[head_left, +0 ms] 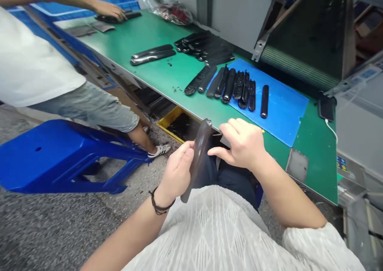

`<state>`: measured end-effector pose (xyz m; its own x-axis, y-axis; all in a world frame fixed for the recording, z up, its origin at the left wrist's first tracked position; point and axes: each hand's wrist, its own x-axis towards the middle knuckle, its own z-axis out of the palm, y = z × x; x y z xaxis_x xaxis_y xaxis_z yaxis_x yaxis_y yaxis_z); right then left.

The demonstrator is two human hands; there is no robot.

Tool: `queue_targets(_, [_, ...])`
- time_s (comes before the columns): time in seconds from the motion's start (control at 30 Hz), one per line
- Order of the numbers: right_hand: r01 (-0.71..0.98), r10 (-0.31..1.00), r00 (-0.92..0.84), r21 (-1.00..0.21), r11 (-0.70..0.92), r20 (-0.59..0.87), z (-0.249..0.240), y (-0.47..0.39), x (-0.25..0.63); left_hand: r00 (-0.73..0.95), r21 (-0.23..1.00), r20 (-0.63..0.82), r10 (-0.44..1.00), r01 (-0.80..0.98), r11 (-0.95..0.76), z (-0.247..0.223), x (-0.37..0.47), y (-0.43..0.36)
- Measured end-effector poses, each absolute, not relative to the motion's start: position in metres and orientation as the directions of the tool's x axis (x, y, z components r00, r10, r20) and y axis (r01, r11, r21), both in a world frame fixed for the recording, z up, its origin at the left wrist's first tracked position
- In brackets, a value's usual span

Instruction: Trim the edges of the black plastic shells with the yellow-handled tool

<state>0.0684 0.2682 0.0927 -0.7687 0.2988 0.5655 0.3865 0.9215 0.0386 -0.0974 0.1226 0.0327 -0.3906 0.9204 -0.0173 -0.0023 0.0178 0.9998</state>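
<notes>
Far L, blue stool on the floor nr a co-worker in white top & denim shorts; above, co-worker's hand rests on dark pieces at far end of green table, blue crate just behind. Then 2 black parts side by side on the table, & below the table edge a yellow bin w/ dark bits in it. Person's L hand, black bracelet on wrist, is closed round a long dark part, held tilted in front of the body, upper end nr table edge. Behind: heap of black parts, then a row of similar parts, partly on blue mat. R hand is just R of the held part, fingers curled, thumb out twd it; can't tell if thumb touches or if fingers grip anything. Further R, single black part on the mat, grey pad at near edge, phone w/ white cable.
</notes>
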Motion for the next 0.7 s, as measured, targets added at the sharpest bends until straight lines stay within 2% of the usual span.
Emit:
queue_targets(0.17, [0.416,0.295,-0.779,0.104,0.903,0.554,0.110,0.278,0.072,-0.304,0.999,-0.031,0.952,0.004,0.033,0.037,-0.083,0.124])
queue_targets(0.37, [0.431,0.264,-0.774,0.172,0.886,0.576,0.109,0.278,0.076,-0.335,1.000,-0.012,0.942,0.009,0.016,0.038,-0.074,0.128])
queue_targets(0.5, [0.436,0.252,-0.733,0.153,0.887,0.631,0.103,0.275,0.077,-0.350,1.000,-0.020,0.937,-0.018,0.015,0.038,-0.070,0.131])
queue_targets(0.7, [0.483,0.329,-0.712,0.092,0.871,0.620,0.090,0.266,0.078,-0.319,0.998,-0.049,0.946,-0.058,0.032,0.038,-0.065,0.136])
